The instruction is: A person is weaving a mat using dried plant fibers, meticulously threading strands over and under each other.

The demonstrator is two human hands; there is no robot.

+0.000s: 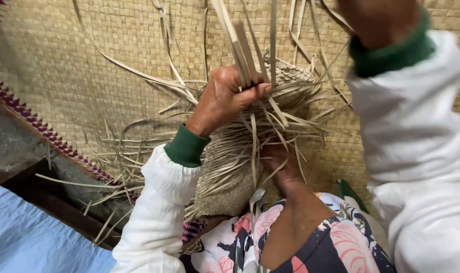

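A person is weaving a half-made basket of pale straw strips over a woven mat.

The left hand (225, 98) is closing its fingers around a bunch of upright loose strips (245, 45) at the top of the woven basket (230, 172), which is resting against the person's lap. The right hand (377, 17), raised well apart at the upper right, is mostly out of frame, so its grip cannot be told. The mat (63, 65) is lying beneath everything.
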